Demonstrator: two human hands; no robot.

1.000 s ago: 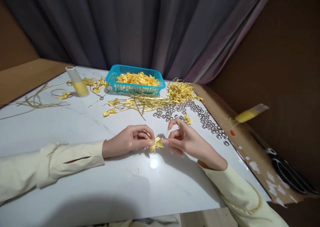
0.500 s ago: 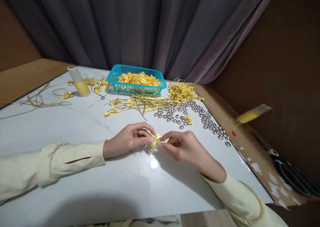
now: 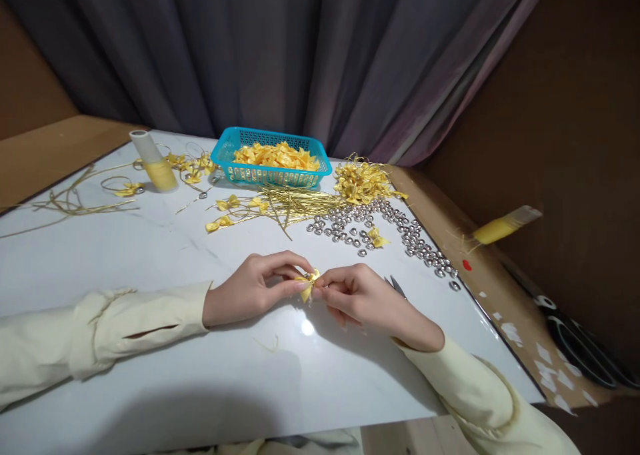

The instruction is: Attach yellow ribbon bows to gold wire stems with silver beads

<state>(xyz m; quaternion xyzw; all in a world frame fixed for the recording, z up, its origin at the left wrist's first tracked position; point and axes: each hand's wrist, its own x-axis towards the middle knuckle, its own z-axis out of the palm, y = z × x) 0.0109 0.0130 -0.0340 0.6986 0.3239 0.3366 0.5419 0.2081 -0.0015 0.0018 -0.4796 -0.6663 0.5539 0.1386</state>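
Note:
A small yellow ribbon bow (image 3: 307, 291) is held just above the white table between my two hands. My left hand (image 3: 260, 283) pinches it from the left with thumb and forefinger. From the right, the fingertips of my right hand (image 3: 353, 295) close on the same bow near its middle; any thread or wire there is too small to make out. Beyond the hands lie silver beads (image 3: 345, 223), with one loose yellow bow (image 3: 379, 237) among them. Metal tips of a tool (image 3: 397, 286) poke out behind my right hand.
A blue basket (image 3: 273, 177) of yellow bows stands at the back. Beside it are gold cords (image 3: 300, 203) and a pile of corded bows (image 3: 364, 181). A spool of yellow thread (image 3: 159, 168) stands left; another spool (image 3: 507, 225) and black scissors (image 3: 580, 341) lie right.
My right hand has shifted slightly left, closer against the bow, and the metal tool tips now show behind it. Both hands keep their pinch on the bow.

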